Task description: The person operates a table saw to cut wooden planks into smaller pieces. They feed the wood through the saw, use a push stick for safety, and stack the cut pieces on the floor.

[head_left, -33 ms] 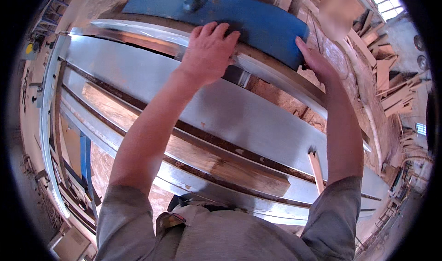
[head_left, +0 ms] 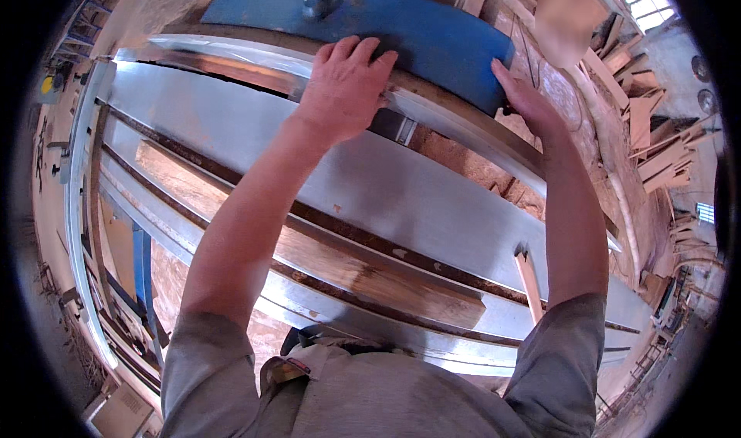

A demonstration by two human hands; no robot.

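A blue painted panel (head_left: pixel 401 25) rises at the far side of a metal machine table. In front of it runs a long fence (head_left: pixel 463 121) with a wood-coloured top edge and a shiny metal face. My left hand (head_left: pixel 343 87) lies over this fence, its fingers spread and slightly bent across the top beside the panel. At the panel's right end is my right hand (head_left: pixel 529 102). Its thumb points up against the panel's edge, and the other fingers are mostly hidden round the end.
A flat grey metal bed (head_left: pixel 409 191) with dark slots crosses the middle. A wooden board (head_left: pixel 386 280) lies along the near side, and a short wood strip (head_left: pixel 529 284) stands to its right. Sawdust (head_left: pixel 455 156) fills the gap before the fence. Scrap wood (head_left: pixel 644 121) piles up at right.
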